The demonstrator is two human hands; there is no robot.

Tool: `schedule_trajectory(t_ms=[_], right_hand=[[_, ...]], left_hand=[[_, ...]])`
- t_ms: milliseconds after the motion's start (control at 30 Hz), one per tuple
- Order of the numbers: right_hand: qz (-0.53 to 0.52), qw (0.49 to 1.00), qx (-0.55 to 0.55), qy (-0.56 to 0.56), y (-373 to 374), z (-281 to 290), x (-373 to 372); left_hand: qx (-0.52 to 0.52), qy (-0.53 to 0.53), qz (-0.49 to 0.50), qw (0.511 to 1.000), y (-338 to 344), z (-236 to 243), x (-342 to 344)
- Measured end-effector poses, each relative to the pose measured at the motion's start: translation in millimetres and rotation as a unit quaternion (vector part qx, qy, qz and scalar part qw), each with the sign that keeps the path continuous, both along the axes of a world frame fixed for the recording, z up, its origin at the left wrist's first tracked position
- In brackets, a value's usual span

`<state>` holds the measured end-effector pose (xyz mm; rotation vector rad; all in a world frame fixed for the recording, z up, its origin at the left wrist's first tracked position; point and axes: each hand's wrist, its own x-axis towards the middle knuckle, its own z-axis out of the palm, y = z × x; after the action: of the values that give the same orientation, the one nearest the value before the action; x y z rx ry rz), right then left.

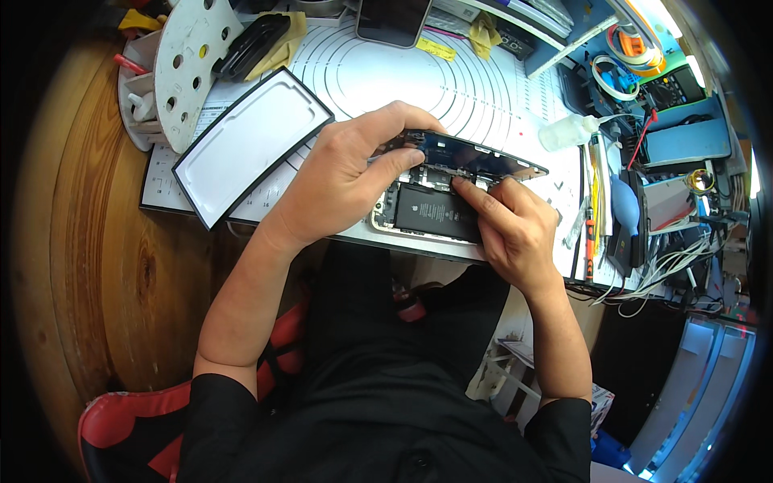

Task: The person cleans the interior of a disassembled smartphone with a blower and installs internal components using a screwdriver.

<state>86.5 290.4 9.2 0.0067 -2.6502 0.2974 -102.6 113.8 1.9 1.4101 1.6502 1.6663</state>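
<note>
An opened smartphone lies at the mat's near edge, its black battery [435,211] showing inside the pale-rimmed housing [388,226]. Tilted up along the far side of the housing is the phone's screen panel [483,153], inner face toward me. My left hand [354,165] pinches the left end of this panel between thumb and fingers. With its index fingertip, my right hand [515,221] presses inside the phone, beyond the battery near the panel's lower edge. Its other fingers are curled beside the panel's right end; whether they grip anything is hidden.
A white tray with black rim [262,149] lies left on the white mat [362,76]. Another phone [392,20] lies at the back. A round-holed white rack [189,72] stands far left. Rightward are a clear squeeze bottle [568,133], blue air blower [625,205], screwdriver [590,241] and tangled cables [644,282].
</note>
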Motion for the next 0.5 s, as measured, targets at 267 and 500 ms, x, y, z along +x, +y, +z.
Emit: schedule_trajectory(t_ms=[267,500], right_hand=[[0.007,0.999,0.048,0.001,-1.9,2.6,-1.4],[0.016,0.995,0.097,-0.013,-3.3,6.3,-2.1]], left_hand=[[0.004,0.004,0.007,1.0,-0.6,0.8,0.6],[0.005,0.017,0.008,1.0,-0.5,1.7,1.4]])
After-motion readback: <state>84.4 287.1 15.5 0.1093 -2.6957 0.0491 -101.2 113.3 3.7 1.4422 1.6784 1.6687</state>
